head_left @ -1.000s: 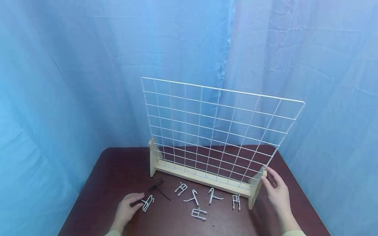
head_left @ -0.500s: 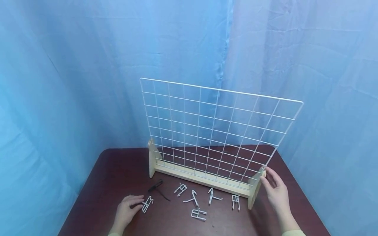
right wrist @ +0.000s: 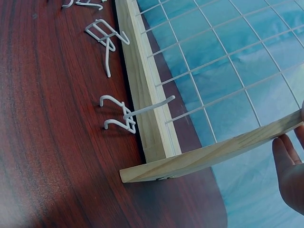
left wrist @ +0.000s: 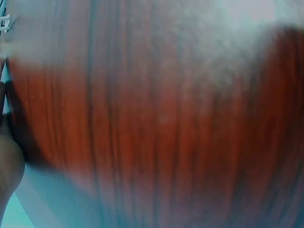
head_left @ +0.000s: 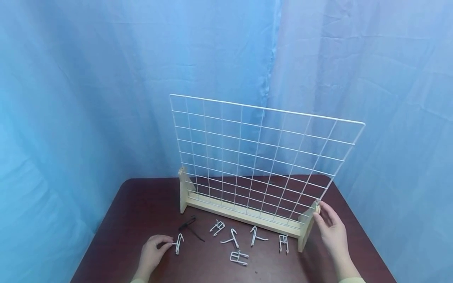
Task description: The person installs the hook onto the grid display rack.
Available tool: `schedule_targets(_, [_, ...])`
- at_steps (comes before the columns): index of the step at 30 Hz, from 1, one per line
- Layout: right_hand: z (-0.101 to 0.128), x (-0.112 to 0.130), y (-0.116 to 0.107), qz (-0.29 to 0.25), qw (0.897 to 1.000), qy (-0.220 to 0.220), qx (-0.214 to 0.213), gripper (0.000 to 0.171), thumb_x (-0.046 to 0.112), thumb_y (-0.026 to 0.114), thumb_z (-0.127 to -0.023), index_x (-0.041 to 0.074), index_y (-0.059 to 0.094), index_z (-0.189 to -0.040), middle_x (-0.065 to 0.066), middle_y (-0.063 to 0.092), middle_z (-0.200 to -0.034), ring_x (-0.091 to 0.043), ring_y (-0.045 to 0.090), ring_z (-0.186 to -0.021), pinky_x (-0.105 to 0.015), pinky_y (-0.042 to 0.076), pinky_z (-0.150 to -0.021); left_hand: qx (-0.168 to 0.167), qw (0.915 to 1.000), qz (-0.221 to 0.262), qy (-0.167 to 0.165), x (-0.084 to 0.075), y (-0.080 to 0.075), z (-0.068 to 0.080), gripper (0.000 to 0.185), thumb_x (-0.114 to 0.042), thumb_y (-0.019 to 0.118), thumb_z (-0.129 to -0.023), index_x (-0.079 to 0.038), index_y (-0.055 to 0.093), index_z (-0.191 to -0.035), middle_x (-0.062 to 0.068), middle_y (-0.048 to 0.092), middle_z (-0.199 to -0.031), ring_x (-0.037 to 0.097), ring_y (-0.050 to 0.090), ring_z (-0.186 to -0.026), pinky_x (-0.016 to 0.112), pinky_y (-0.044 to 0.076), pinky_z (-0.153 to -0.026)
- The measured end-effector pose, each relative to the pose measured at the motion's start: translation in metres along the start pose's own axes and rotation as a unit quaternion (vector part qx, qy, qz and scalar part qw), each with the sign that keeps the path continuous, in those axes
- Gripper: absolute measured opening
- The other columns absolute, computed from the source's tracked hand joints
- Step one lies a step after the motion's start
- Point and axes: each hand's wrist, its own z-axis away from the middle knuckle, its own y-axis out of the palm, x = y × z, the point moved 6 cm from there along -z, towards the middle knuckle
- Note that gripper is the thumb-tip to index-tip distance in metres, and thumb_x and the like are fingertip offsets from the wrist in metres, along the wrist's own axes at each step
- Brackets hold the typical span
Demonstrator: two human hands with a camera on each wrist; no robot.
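In the head view, my left hand (head_left: 152,253) pinches the arm of a white wire hook (head_left: 178,244) between thumb and fingers, at the left front of the table. My right hand (head_left: 333,232) holds the round wooden knob (head_left: 317,208) at the top of the stand's right upright (head_left: 306,230). A white wire grid panel (head_left: 263,108) stands upright in the wooden stand, whose base bar (head_left: 244,215) runs across the table. In the right wrist view, the fingers (right wrist: 284,151) lie against the upright's upper end. The left wrist view catches only an edge of the left hand (left wrist: 9,161).
Several more white wire hooks, among them a hook (head_left: 284,243) by the right upright and a hook (head_left: 239,257) nearer the front, lie before the stand. A thin black piece (head_left: 191,227) lies near the left upright (head_left: 184,192). Blue curtains (head_left: 226,51) hang behind the dark red table (head_left: 148,204).
The white hook in my left hand has turned and now shows nearly edge-on. My right hand stays at the knob, and the grid and loose hooks keep their places.
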Motion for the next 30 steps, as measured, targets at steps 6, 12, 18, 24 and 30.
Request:
schedule_targets(6, [-0.0006,-0.0016,0.001,-0.007,1.0,-0.009,-0.003,0.046,0.019,0.061,-0.1,0.003,0.05,-0.141,-0.003,0.054,-0.137,0.015,0.045,-0.112,-0.005,0.041,-0.09,0.009,0.9997,-0.021,0.0,-0.0051,-0.0001,-0.0005,0.013,-0.011,0.083,-0.077,-0.022,0.075,-0.079,-0.012,0.069,-0.081,0.019,0.062,-0.09,0.042,0.05,-0.084])
schedule_targets(12, [-0.0003,-0.0026,0.0014,-0.003,1.0,-0.007,-0.004,0.045,0.02,0.06,-0.1,0.003,0.05,-0.141,0.0,0.054,-0.136,0.016,0.044,-0.112,-0.004,0.041,-0.089,0.029,0.9995,0.01,-0.001,-0.0087,-0.0012,-0.0021,0.014,-0.01,0.083,-0.077,-0.021,0.074,-0.079,-0.012,0.069,-0.08,0.009,0.061,-0.078,0.033,0.051,-0.073])
schedule_targets(18, [0.0003,-0.0027,0.0008,-0.006,1.0,-0.002,-0.003,0.046,0.021,0.06,-0.101,0.005,0.05,-0.142,0.004,0.054,-0.135,0.015,0.045,-0.113,-0.005,0.041,-0.089,0.039,0.995,0.072,-0.057,-0.0054,-0.0003,-0.0017,0.01,-0.009,0.083,-0.078,-0.014,0.074,-0.081,-0.006,0.07,-0.08,0.009,0.062,-0.072,0.027,0.052,-0.066])
schedule_targets(24, [0.0,-0.0004,0.0011,-0.017,1.0,-0.004,-0.003,0.045,0.019,0.06,-0.1,0.004,0.05,-0.142,0.002,0.054,-0.135,0.014,0.045,-0.114,-0.005,0.041,-0.09,0.029,0.976,0.184,-0.113,-0.0028,0.0041,-0.0005,0.014,-0.004,0.081,-0.079,-0.001,0.073,-0.09,0.005,0.071,-0.084,0.014,0.069,-0.074,0.026,0.057,-0.068])
schedule_targets(30, [-0.0003,-0.0015,0.0007,-0.02,1.0,0.0,-0.001,0.047,0.019,0.061,-0.1,0.004,0.05,-0.143,0.01,0.053,-0.133,0.013,0.045,-0.115,-0.005,0.04,-0.09,0.009,0.9495,0.28,-0.141,-0.0056,0.008,-0.0003,0.025,0.001,0.078,-0.081,0.01,0.068,-0.102,0.016,0.071,-0.089,0.017,0.071,-0.074,0.03,0.06,-0.069])
